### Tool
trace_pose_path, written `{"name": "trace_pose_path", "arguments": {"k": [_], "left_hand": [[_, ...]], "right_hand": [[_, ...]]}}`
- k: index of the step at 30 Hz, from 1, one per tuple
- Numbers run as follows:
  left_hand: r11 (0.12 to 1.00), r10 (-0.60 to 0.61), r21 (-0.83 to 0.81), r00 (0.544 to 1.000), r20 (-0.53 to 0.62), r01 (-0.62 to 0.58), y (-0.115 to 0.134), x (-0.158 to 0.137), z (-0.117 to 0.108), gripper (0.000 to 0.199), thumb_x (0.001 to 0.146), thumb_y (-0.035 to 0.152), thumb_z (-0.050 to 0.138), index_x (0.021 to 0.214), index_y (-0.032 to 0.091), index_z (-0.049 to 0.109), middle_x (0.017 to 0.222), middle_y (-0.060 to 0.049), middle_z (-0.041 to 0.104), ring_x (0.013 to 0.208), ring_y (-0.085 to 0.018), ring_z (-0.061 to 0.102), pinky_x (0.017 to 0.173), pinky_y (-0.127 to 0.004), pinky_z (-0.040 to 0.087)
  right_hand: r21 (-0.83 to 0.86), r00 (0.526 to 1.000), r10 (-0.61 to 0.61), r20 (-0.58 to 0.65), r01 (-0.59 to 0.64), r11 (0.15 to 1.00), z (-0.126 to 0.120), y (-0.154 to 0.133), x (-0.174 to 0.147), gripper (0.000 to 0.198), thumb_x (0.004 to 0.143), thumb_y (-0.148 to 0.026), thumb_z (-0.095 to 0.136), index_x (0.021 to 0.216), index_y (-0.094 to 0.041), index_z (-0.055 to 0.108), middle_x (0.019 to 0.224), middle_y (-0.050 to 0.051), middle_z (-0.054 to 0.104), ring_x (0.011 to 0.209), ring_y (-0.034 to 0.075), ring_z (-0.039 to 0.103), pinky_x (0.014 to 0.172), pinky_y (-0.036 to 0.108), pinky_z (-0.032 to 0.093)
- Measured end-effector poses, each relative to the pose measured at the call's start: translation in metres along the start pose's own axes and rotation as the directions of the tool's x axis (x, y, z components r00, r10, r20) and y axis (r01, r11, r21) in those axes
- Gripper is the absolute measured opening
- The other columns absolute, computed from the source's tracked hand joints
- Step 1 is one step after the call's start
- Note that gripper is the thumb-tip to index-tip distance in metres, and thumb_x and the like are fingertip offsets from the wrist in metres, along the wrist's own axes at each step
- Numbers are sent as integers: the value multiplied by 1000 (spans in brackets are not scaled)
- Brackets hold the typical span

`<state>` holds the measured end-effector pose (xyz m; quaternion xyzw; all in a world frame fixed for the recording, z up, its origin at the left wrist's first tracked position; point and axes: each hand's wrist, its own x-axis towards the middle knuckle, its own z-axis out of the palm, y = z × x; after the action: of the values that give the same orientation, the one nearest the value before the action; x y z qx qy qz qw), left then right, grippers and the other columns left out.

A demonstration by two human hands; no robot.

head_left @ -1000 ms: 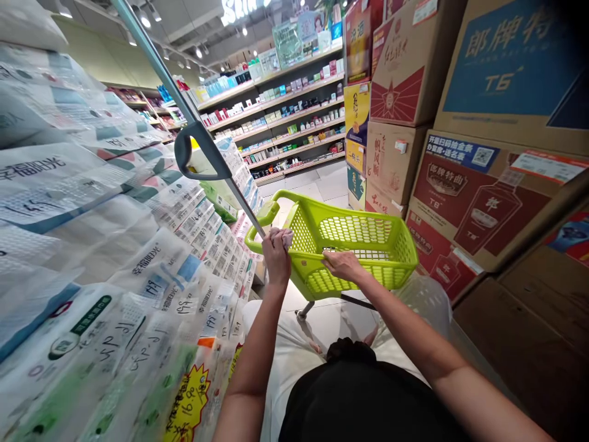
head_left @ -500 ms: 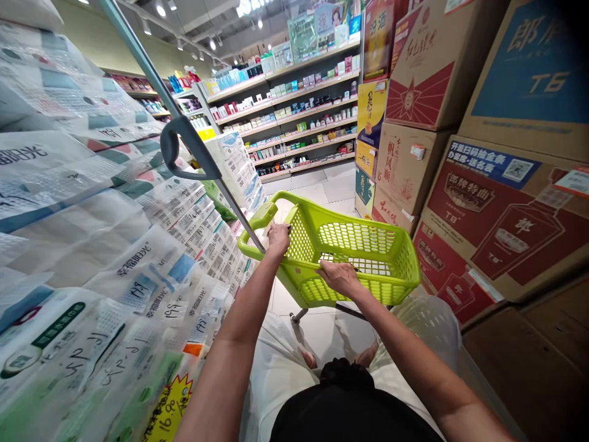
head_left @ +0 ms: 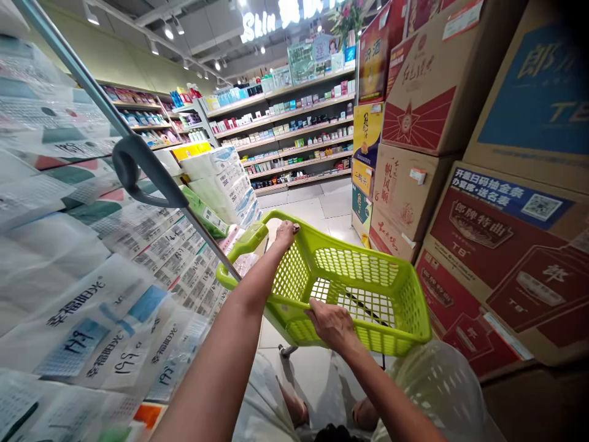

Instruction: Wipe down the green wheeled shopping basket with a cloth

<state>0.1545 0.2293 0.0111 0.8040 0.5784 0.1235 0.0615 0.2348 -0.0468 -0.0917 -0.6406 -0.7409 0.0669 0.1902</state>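
Packs [head_left: 76, 299] read "幸福阳光"; a box [head_left: 524, 239], "郎牌特曲". Between them stood the cart [head_left: 359, 247], the right hand [head_left: 334, 325] clamping fingers on its near rim, the left hand [head_left: 283, 236] on a cloth [head_left: 296, 228] at the far rim.

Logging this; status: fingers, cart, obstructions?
Left fingers at mesh panel; right fingers on near rim. Cart between packs and cartons. Pole slants by cart handle, contact unclear.

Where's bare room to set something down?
Inside the green cart, between its lattice walls, and on the floor tiles between cart and shelves. Crowded: the left, with paper packs; the right, with cartons; the near rim, under the right hand.
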Motion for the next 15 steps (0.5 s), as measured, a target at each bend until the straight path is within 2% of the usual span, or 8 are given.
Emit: {"name": "trace_pose_path", "arguments": {"k": [4,6,9,12,14,15], "left_hand": [[991,123,50,992,12,-124,-11,-24,3,43,82,-9,50,116,14,64,144,-18,53,128,-25,56,111,-38,45],[982,176,64,984,35,-178,-25,-47,1,36,82,-5,55,108,17,68,140,-18,57,124,-27,59,109,-39,48],[967,243,44,958,150,-252,-46,-83,-10,22,79,3,65,91,20,70,124,-16,65,117,-27,62,106,-37,50],[944,315,-14,888,335,-329,-60,-107,-25,19,73,5,70,73,24,66,100,-9,72,106,-23,66,102,-30,50],[941,321,-59,819,476,-334,-63,-113,-31,21,71,8,72,66,26,63,86,-6,72,98,-21,68,98,-26,52],[941,317,-60,806,500,-333,-63,-113,-32,20,71,10,73,65,27,63,81,-5,72,95,-20,69,95,-26,53]], "right_hand": [[9,1000,17,25,-17,1000,-1,-3,6,31,109,-40,35,103,-23,62,99,5,77,81,18,72,62,29,30],[21,999,31,42,-32,999,-3,-5,6,31,109,-41,36,104,-24,61,100,6,77,83,19,73,63,29,32],[37,998,33,57,-35,999,-4,-6,5,32,109,-42,35,106,-24,61,102,7,77,86,19,73,64,28,33],[50,998,24,63,-27,998,-3,-9,4,33,109,-42,34,108,-23,61,103,8,76,87,20,73,65,27,34],[52,998,17,55,-20,998,-2,-12,4,33,109,-41,35,107,-22,61,103,10,75,87,20,73,67,27,35],[50,999,12,46,-14,999,-2,-14,4,33,109,-40,35,107,-21,61,103,11,75,87,20,72,68,27,36]]}}
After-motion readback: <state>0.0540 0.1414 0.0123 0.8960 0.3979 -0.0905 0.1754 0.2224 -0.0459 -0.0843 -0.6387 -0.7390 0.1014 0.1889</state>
